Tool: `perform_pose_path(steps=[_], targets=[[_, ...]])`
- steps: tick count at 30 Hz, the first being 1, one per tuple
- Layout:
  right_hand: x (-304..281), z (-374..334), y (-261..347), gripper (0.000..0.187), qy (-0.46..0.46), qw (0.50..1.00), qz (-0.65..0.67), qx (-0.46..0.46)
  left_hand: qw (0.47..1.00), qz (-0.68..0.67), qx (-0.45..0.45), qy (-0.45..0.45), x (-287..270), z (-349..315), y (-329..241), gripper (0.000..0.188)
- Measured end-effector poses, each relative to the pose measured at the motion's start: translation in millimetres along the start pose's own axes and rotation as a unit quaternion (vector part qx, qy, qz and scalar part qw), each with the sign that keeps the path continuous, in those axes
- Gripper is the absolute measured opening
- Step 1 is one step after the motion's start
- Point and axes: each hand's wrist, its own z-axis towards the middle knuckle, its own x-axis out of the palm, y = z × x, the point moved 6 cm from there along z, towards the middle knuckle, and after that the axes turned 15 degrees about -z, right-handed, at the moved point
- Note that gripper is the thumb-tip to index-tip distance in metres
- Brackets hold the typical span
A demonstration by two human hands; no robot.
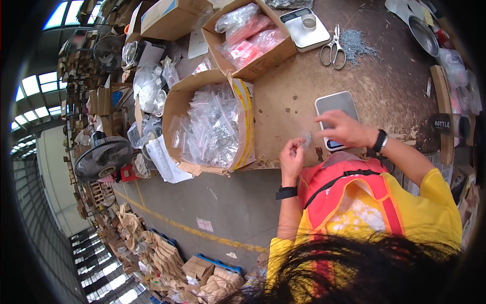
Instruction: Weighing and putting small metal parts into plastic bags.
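Observation:
Near the table's front edge, my left hand (292, 158) pinches a small clear plastic bag (306, 140), partly hidden by the fingers. My right hand (346, 129) is just to its right, over the near part of a white digital scale (338, 104). Its fingers point left toward the bag, look apart and are somewhat blurred; nothing shows between them. Left of my hands stands an open cardboard box (245, 126) full of small clear zip bags (212, 124) that appear to hold metal pieces.
Farther back are a carton (273, 60) of clear and red bags, a second scale (297, 41) bearing a round metal cup (308, 21), scissors (334, 53) and a pile of small grey metal parts (356, 44). A metal bowl (423, 35) lies far right; a black fan (103, 158) stands left.

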Motion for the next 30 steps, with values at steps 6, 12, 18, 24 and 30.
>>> perform_pose_path(steps=[6,12,18,24,30], targets=[[33,45,23,0.026,0.053,0.992,-0.011,-0.117,0.989,0.134,0.006,0.058,-2,3,-4,0.012],[41,45,13,0.018,0.060,0.995,0.056,-0.048,0.990,0.114,0.069,0.035,4,-5,-10,0.014],[39,39,7,0.016,-0.022,0.994,0.103,-0.012,0.997,0.031,0.067,-0.036,-9,-8,12,0.013],[48,36,-2,0.019,0.031,0.961,0.242,0.128,0.988,0.066,0.110,-0.087,-10,-9,8,0.014],[52,36,-2,0.020,0.069,0.940,0.292,0.164,0.998,0.020,0.032,-0.059,-8,-7,14,0.014]])
